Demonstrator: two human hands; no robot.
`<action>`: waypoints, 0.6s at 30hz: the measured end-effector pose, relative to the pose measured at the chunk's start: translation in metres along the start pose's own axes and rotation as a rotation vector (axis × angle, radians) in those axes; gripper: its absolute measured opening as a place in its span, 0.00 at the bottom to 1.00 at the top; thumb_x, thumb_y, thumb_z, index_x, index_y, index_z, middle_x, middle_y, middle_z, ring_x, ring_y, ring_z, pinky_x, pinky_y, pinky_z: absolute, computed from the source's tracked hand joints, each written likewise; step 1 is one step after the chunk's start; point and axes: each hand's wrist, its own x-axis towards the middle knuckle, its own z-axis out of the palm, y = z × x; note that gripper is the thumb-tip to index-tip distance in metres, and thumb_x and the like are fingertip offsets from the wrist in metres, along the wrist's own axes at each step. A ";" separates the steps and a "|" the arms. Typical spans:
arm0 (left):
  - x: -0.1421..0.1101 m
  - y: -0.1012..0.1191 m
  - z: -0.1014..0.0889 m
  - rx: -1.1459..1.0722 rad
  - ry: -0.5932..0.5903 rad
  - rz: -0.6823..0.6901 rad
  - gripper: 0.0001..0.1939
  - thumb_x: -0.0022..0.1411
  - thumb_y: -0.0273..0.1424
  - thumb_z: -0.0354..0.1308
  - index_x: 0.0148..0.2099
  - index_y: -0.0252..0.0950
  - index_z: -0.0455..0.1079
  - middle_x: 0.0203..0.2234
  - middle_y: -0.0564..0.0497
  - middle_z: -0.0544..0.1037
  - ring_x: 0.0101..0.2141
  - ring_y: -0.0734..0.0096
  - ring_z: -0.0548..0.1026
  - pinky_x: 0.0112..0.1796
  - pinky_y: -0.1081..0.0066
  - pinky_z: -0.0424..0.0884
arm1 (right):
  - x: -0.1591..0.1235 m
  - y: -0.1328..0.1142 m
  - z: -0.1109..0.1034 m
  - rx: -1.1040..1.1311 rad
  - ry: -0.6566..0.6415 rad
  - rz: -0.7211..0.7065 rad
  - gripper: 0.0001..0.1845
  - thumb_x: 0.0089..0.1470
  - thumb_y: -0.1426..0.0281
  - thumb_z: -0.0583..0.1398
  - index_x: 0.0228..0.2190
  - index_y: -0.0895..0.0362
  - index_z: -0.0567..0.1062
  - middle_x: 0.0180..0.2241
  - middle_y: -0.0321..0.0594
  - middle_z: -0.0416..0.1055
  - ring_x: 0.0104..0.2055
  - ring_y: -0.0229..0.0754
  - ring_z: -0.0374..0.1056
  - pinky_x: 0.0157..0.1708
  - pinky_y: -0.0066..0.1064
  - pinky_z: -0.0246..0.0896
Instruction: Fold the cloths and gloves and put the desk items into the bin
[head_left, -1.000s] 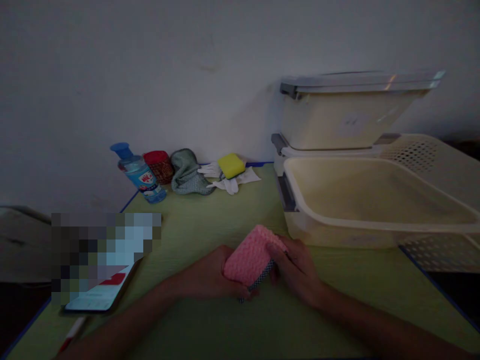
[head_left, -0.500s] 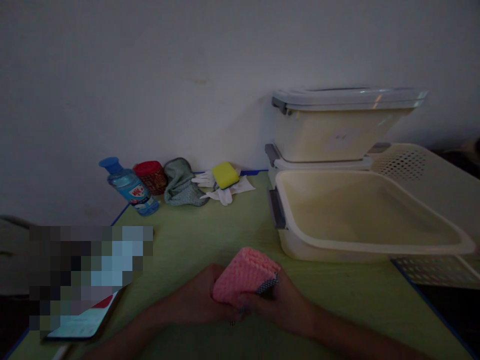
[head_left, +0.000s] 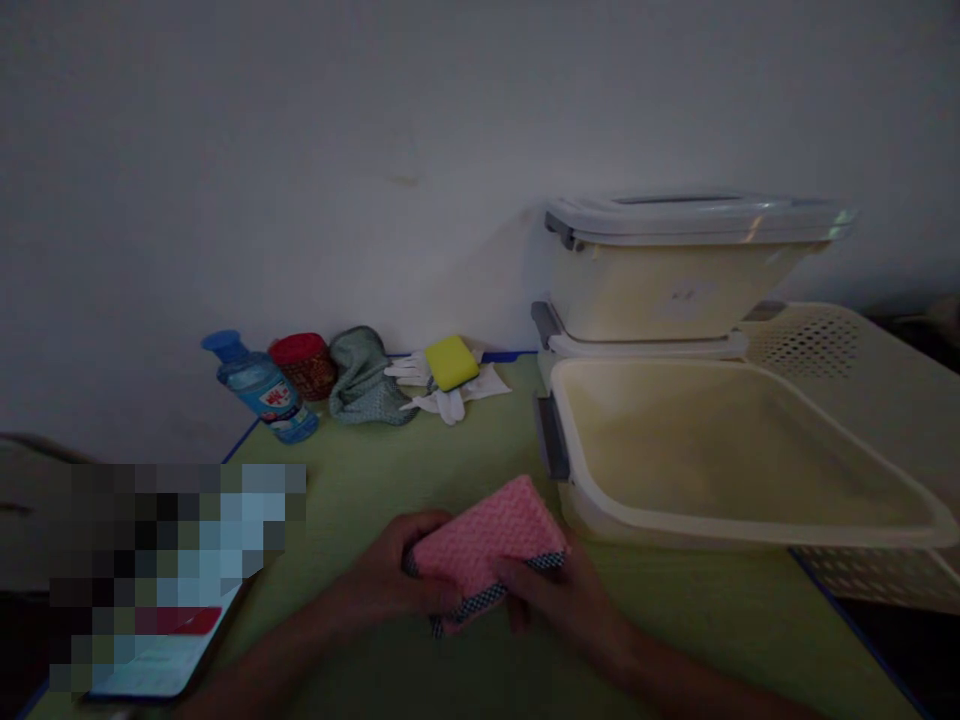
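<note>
A pink textured cleaning cloth (head_left: 491,535), folded into a pad with a black-and-white checked edge, is held between both hands above the table's near part. My left hand (head_left: 401,575) grips its left end, thumb on top. On the right end, my right hand (head_left: 562,600) is closed with its thumb pressed on the checked edge. Most of the fingers are hidden under the cloth. To the right of the hands stands an open cream plastic bin (head_left: 675,530) with a grey latch on its left side.
Behind the open bin, a lidded storage box (head_left: 667,290) rests on another. A perforated basket (head_left: 892,370) is at the right. Along the wall are a blue bottle (head_left: 270,395), red container (head_left: 304,365), grey-green cloth (head_left: 364,385), white gloves (head_left: 450,405) and yellow sponge (head_left: 451,363). A phone (head_left: 161,670) lies left.
The pink cloth has been turned and spread, so a broader flat face and more of the checked edge show. Both hands have shifted their hold on it. The view has tilted slightly upward.
</note>
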 end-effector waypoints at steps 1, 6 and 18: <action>0.001 0.000 -0.001 -0.003 0.035 0.016 0.36 0.27 0.40 0.71 0.40 0.31 0.66 0.25 0.55 0.71 0.25 0.75 0.67 0.24 0.77 0.63 | 0.000 0.000 -0.001 -0.011 0.009 0.003 0.24 0.39 0.50 0.61 0.16 0.57 0.63 0.12 0.29 0.59 0.13 0.30 0.54 0.14 0.23 0.52; 0.001 0.005 -0.004 -0.030 0.111 0.104 0.31 0.30 0.38 0.71 0.39 0.33 0.66 0.26 0.55 0.69 0.27 0.76 0.66 0.26 0.79 0.62 | 0.000 0.000 -0.001 -0.012 0.042 0.029 0.24 0.41 0.50 0.60 0.14 0.58 0.65 0.10 0.31 0.60 0.13 0.31 0.56 0.17 0.24 0.54; 0.005 0.012 -0.020 0.034 0.055 0.152 0.31 0.30 0.38 0.70 0.38 0.32 0.67 0.26 0.55 0.68 0.27 0.76 0.65 0.25 0.78 0.61 | 0.002 0.004 -0.005 0.510 -0.273 0.258 0.18 0.34 0.72 0.68 0.31 0.61 0.72 0.30 0.38 0.71 0.30 0.35 0.69 0.27 0.24 0.62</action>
